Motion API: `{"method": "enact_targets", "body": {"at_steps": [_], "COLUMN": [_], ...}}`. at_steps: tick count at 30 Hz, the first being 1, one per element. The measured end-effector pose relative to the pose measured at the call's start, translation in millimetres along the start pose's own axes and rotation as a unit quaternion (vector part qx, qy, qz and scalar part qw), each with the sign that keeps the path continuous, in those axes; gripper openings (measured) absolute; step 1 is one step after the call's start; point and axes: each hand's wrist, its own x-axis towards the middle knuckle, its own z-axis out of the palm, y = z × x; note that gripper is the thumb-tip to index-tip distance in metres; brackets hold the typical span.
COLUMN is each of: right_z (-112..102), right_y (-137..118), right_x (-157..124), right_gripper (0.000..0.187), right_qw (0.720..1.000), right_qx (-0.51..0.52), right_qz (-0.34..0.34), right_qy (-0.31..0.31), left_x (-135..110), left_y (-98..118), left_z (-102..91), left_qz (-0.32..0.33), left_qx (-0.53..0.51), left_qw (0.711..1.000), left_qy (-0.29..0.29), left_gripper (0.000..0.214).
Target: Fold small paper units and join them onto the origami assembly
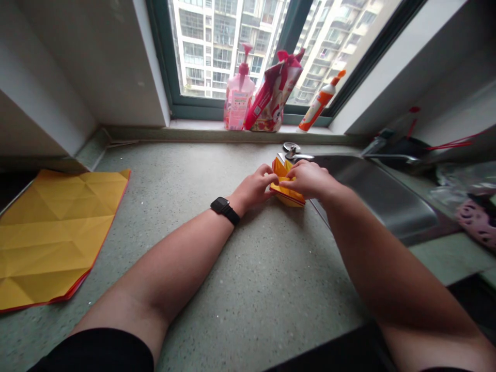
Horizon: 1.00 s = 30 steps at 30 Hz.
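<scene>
A small folded paper shape (289, 194), yellow with red edges, stands on the speckled countertop (248, 289) close to the sink's left edge. My left hand (258, 183) grips its left side with bent fingers. From the right, my right hand (308, 178) reaches over it, the fingers closed on its upper folds; the fingertips are partly hidden. To the far left lie creased yellow paper sheets (58, 227) with red undersides, stacked flat.
Right of my hands is a steel sink (387, 201) with a faucet (391, 156). On the windowsill stand a pink pump bottle (238, 103), a red and white bag (273, 98) and an orange bottle (316, 107). A pink basket (476, 219) sits at the right edge.
</scene>
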Motion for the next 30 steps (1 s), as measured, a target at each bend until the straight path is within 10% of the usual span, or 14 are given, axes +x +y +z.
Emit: {"method": "enact_targets", "body": {"at_steps": [23, 30], "right_z": [-12.1, -28.2], "right_y": [-32.0, -3.9], "right_x": [-13.3, -15.3], "right_gripper": [0.012, 0.039], "right_qw": [0.998, 0.993], "right_qx": [-0.033, 0.063], "right_qz": [0.050, 0.085], "right_qy": [0.027, 0.054], "left_x": [-1.9, 0.2], "left_y": [4.2, 1.7], "left_z": [-11.9, -9.8], "left_qz": [-0.017, -0.038], "left_qx": [0.139, 0.144], "left_qw": [0.985, 0.984], "left_qy": [-0.104, -0.099], "left_gripper": [0.010, 0.012]}}
